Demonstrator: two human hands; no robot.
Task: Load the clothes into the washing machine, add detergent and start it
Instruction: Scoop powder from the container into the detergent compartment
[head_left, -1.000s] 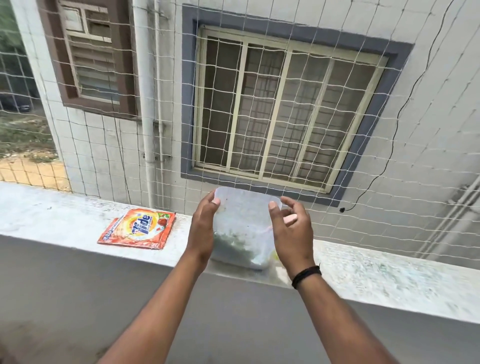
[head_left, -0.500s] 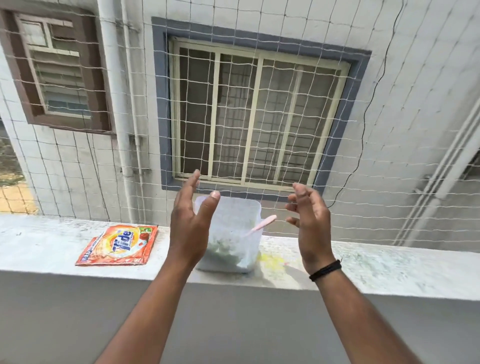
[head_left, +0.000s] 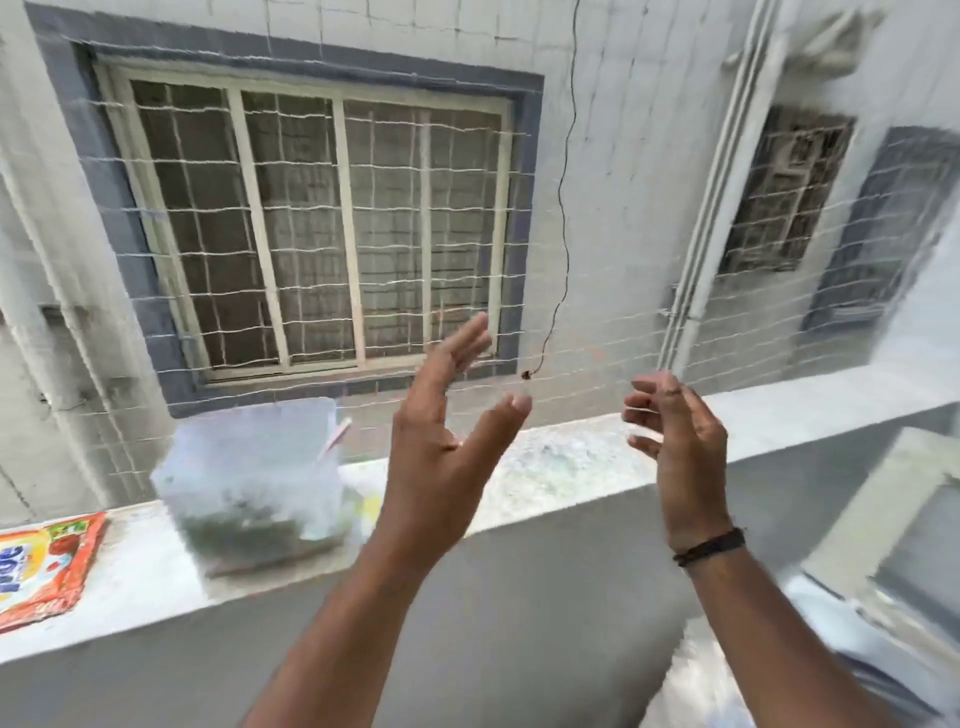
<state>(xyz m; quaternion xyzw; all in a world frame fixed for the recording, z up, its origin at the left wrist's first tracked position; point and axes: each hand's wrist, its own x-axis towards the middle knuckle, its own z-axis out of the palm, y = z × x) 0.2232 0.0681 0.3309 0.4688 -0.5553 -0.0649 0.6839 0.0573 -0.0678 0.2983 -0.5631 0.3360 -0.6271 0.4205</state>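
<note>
A translucent plastic detergent box (head_left: 254, 478) with a pink scoop (head_left: 335, 439) sticking out stands on the balcony ledge (head_left: 561, 467). An orange Tide packet (head_left: 41, 566) lies flat at the ledge's left end, cut by the frame edge. My left hand (head_left: 447, 441) is raised to the right of the box, fingers straight, holding nothing. My right hand (head_left: 680, 447) is raised further right, fingers loosely curled, holding nothing. A white washing machine (head_left: 893, 525) shows at the lower right, blurred.
A string net (head_left: 363, 249) spans the opening above the ledge. Beyond it stands a tiled wall with barred windows and pipes. The grey parapet wall (head_left: 519, 623) runs below the ledge.
Both hands let go of the detergent box, which stays on the ledge. The view swung right, so box and packet shifted left and the washing machine came into sight.
</note>
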